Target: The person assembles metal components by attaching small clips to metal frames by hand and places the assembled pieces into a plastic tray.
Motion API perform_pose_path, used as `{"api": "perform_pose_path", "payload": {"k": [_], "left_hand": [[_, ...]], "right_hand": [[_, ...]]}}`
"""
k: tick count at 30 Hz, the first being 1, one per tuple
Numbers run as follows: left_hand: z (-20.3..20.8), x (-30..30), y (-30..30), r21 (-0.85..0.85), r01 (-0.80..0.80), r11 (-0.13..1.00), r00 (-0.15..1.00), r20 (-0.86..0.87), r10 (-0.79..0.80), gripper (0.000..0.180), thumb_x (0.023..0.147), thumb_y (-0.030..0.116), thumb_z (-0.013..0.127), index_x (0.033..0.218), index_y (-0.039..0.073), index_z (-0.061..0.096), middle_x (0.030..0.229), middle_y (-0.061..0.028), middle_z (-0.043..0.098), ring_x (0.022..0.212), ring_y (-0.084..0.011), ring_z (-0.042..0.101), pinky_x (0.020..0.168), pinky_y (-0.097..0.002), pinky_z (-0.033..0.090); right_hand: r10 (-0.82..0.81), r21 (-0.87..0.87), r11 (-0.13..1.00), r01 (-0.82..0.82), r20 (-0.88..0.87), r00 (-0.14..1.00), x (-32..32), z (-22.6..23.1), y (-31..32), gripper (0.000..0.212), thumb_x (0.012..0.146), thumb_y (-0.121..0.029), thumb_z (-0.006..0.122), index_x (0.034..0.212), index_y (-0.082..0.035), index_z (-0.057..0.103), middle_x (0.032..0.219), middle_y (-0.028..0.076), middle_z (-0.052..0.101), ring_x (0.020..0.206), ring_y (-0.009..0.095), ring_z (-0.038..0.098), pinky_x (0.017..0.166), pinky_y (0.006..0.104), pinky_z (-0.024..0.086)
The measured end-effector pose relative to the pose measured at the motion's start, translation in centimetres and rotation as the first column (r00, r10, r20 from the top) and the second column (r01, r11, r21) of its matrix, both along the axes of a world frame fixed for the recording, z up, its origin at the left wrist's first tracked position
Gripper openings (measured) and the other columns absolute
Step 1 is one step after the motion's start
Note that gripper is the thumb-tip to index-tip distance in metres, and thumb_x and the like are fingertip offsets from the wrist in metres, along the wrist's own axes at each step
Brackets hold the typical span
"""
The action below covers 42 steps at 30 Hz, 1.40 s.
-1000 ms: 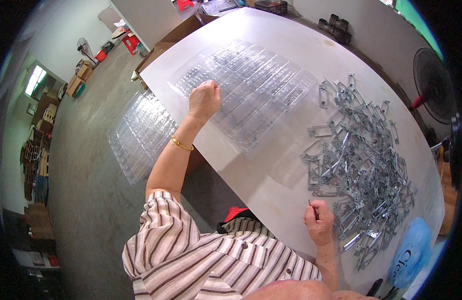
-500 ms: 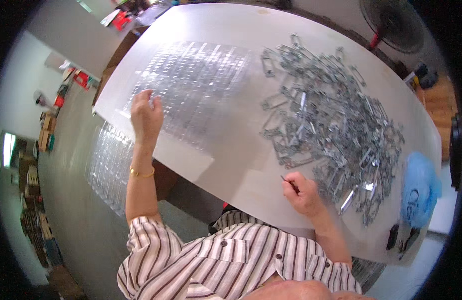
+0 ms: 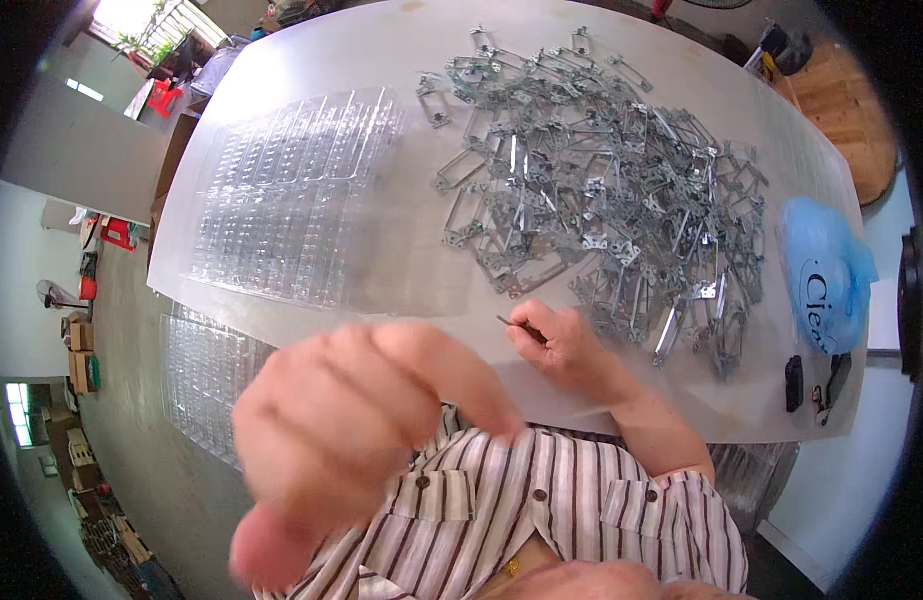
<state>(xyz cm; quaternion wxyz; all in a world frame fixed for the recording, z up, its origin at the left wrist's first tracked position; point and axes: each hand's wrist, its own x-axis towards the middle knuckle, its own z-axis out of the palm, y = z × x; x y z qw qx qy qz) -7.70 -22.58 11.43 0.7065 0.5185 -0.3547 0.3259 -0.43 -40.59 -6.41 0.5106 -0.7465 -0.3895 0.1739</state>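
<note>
My left hand is raised close to the camera, large and a little blurred. Two of its digits point apart and nothing shows between them; the others look bent. At the table's near edge my right hand is closed around a thin dark rod-like piece, whose tip sticks out to the left. Its exact kind is unclear. Just beyond the right hand spreads a heap of flat grey metal brackets, many shaped like open frames. Clear plastic blister trays lie on the left of the white table.
More clear trays sit lower down, left of the table. On the right are a blue plastic bag and a small black object. A round wooden top stands beyond the far right corner.
My left hand has left the clear trays and come up close to the camera. The right hand still holds the thin dark piece. The whole view has shifted and turned.
</note>
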Motion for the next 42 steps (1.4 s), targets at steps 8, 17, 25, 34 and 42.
{"api": "perform_pose_path", "payload": {"k": [8, 17, 25, 34, 42], "left_hand": [[1.2, -4.9, -5.5, -0.753, 0.488, 0.442, 0.869, 0.466, -0.166, 0.047, 0.094, 0.000, 0.062, 0.054, 0.017, 0.044, 0.049, 0.0016, 0.048, 0.040, -0.0073, 0.046, 0.048, -0.0207, 0.050], [2.3, 0.0, -9.0, -0.449, 0.492, 0.746, 0.847, 0.444, -0.291, 0.050, 0.092, -0.006, 0.059, 0.051, 0.016, 0.043, 0.046, -0.0003, 0.051, 0.038, -0.0077, 0.047, 0.044, -0.0201, 0.047], [2.0, -0.4, -12.2, -0.606, 0.240, 0.758, 0.948, 0.315, -0.049, 0.050, 0.096, 0.000, 0.055, 0.050, 0.015, 0.042, 0.046, -0.0005, 0.050, 0.040, -0.0095, 0.050, 0.046, -0.0207, 0.051], [2.0, 1.1, -8.5, -0.282, 0.473, 0.835, 0.870, 0.297, -0.393, 0.048, 0.098, 0.004, 0.057, 0.051, 0.011, 0.049, 0.045, -0.0007, 0.050, 0.043, -0.0106, 0.054, 0.057, -0.0175, 0.056], [-5.7, 3.1, -0.7, 0.453, -0.473, 0.756, 0.761, -0.223, 0.609, 0.022, 0.102, 0.017, 0.051, 0.090, 0.001, 0.060, 0.086, -0.0068, 0.062, 0.072, -0.0185, 0.057, 0.072, -0.0345, 0.048]], "right_hand": [[-0.018, 0.120, 0.993, 0.012, 0.045, 0.999, 0.2, -2.0, -0.5, 0.009, 0.092, -0.009, 0.065, 0.096, -0.006, 0.058, 0.069, 0.015, 0.063, 0.060, 0.032, 0.065, 0.054, 0.0399, 0.049], [0.013, 0.141, 0.990, -0.025, 0.084, 0.996, 0.5, -3.0, -0.8, 0.011, 0.092, -0.010, 0.063, 0.098, -0.006, 0.054, 0.070, 0.017, 0.064, 0.065, 0.037, 0.066, 0.056, 0.0440, 0.051], [0.010, 0.135, 0.991, -0.016, 0.050, 0.999, 0.5, -2.8, -0.7, 0.011, 0.093, -0.010, 0.064, 0.097, -0.005, 0.055, 0.070, 0.017, 0.064, 0.065, 0.036, 0.066, 0.057, 0.0428, 0.051], [0.017, 0.114, 0.993, -0.014, -0.026, 1.000, 0.3, -2.4, -0.7, 0.009, 0.092, -0.009, 0.064, 0.097, -0.005, 0.058, 0.071, 0.016, 0.064, 0.064, 0.034, 0.066, 0.057, 0.0400, 0.051], [0.002, 0.113, 0.994, 0.002, -0.037, 0.999, 0.5, -1.5, -0.9, 0.009, 0.092, -0.010, 0.065, 0.097, -0.005, 0.059, 0.072, 0.016, 0.065, 0.065, 0.032, 0.067, 0.059, 0.0385, 0.051]]}}
